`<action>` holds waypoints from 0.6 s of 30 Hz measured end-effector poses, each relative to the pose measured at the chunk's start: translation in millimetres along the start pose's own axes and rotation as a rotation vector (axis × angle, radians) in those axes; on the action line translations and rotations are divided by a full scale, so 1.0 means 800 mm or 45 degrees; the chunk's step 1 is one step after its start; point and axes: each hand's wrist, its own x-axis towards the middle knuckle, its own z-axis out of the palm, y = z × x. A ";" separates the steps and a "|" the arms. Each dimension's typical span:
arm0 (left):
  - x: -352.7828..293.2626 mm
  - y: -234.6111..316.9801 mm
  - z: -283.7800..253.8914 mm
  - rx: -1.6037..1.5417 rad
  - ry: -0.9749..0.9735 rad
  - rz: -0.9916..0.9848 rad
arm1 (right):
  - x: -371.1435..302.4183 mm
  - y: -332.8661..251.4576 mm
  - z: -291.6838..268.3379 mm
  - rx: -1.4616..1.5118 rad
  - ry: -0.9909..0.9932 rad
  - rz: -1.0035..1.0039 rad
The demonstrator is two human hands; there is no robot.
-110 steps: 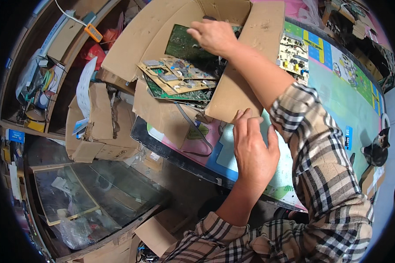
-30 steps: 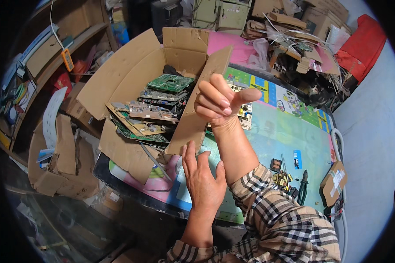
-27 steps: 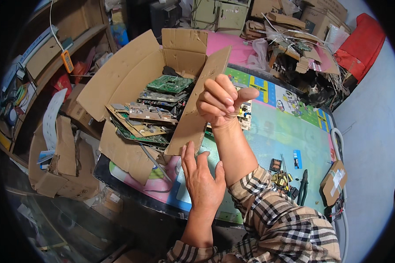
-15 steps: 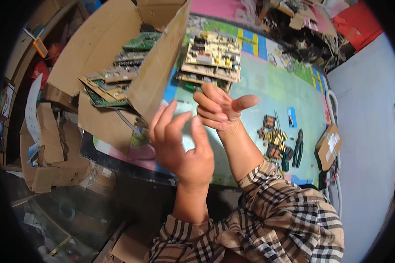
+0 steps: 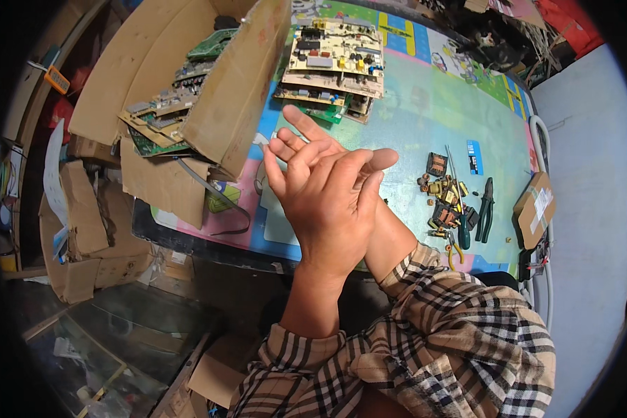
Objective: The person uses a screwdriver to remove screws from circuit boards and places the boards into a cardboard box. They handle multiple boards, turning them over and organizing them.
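Left hand [image 5: 331, 212], fingers partly bent, touches the loosely open right hand [image 5: 317, 132].

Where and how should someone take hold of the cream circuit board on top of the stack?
Probably by the right edge of the cream circuit board, coming from the right: its upper face is crowded with components, and the brown cardboard box flap rises close by its left side.

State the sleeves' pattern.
The sleeves are tan, black and white plaid, clearest in the head view.
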 end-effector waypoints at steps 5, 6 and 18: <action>0.002 0.003 0.007 -0.036 0.012 0.035 | -0.008 0.006 0.023 0.034 0.192 -0.052; 0.002 0.003 0.008 -0.043 0.010 0.040 | -0.007 0.004 0.022 0.045 0.187 -0.054; 0.002 0.000 0.004 -0.034 0.005 0.045 | -0.006 0.011 0.017 0.045 0.281 -0.082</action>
